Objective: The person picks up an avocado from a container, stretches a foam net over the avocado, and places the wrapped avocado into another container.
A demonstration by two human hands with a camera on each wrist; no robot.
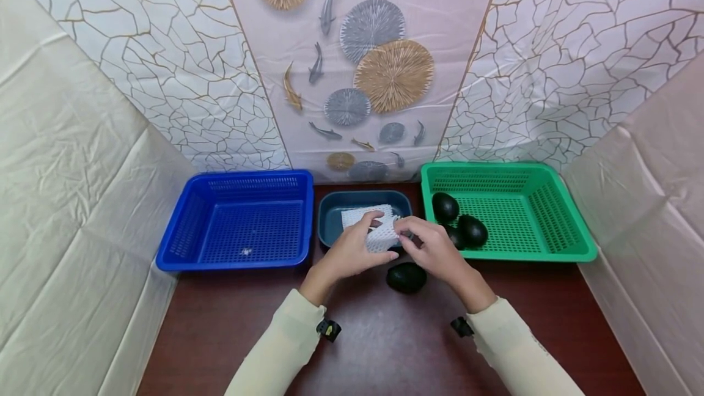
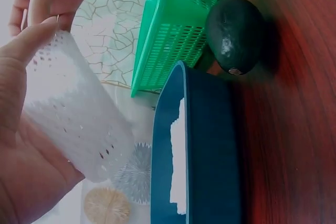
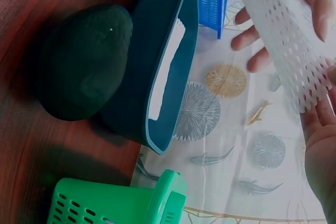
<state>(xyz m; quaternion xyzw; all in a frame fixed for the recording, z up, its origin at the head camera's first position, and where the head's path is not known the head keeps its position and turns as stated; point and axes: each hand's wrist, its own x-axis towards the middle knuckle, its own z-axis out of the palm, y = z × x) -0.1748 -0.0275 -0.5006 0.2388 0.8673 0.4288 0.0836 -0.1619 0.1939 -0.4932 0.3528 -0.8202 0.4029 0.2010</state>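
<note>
A white foam net sleeve is held up above a teal tub. My left hand holds its body, thumb on one side and fingers on the other. At the sleeve's right end, the fingertips of my right hand pinch the edge. The sleeve looks hollow and flattened in the left wrist view. Below my hands a dark green avocado lies on the table, in front of the tub. More white foam sleeves lie inside the tub.
A blue plastic basket stands left of the tub, with a small pale scrap on its floor. To the right, a green basket holds several avocados near its left side. A patterned cloth wall closes off the back.
</note>
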